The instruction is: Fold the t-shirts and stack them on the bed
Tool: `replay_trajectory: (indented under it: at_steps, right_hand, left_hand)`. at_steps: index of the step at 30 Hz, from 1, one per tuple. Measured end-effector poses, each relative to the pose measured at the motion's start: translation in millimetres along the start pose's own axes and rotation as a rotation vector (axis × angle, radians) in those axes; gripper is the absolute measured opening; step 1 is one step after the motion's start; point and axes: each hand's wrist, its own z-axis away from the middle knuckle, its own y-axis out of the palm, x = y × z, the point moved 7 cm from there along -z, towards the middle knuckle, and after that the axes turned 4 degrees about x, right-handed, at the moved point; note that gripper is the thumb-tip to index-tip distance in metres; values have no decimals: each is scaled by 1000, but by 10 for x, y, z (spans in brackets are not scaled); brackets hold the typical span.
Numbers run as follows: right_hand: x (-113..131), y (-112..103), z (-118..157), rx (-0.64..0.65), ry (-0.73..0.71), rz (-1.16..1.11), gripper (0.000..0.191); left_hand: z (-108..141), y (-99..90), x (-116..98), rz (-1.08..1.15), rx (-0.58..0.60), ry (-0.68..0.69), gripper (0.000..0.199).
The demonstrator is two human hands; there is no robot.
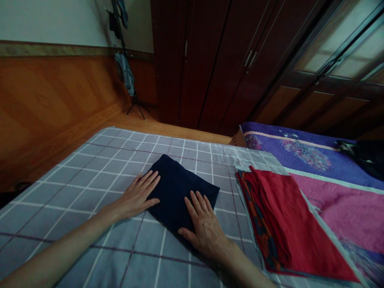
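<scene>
A dark navy folded cloth [175, 192] lies flat on the grey checked bedsheet [99, 176]; its exact kind of garment cannot be told. On its left edge rests my left hand [142, 194], fingers stretched out and thumb apart. My right hand [204, 224] lies flat over the lower right part of the cloth, fingers extended, thumb spread. Neither hand grips anything. Right of my right hand sits a stack of folded red cloth [288, 216], with an orange and dark patterned layer [258, 216] showing along its left side.
Beyond the stack is a purple and pink quilted bedspread [336, 188] with a black item [366, 154] on it. A dark wooden wardrobe [210, 60] stands past the bed. A coat stand [123, 40] with hanging clothes is in the far left corner.
</scene>
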Motion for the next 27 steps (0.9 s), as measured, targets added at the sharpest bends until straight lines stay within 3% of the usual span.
replay_trajectory:
  at_steps: [5,9,11,16,23,27]
  right_hand:
    - [186,63,503,-87,-102,33,82]
    - [257,93,764,-297,-92,44,42]
    - [254,105,790,-351,-62,31,32]
    - [233,123,713,-328,10,37,30]
    - [239,9,696,-417,-65,46,31]
    - [356,11,669,-393,-99,68,31]
  left_hand:
    - [200,58,501,46,-113,-227,63]
    - [239,-32,595,165,-300,-295,43]
    - [238,-66,620,204,-336,-322,36]
    - [265,-102,663,200,-295,-368,35]
    - [288,-118,656,235,-310,-341,36]
    - [288,-136,686,271,-338,-354,34]
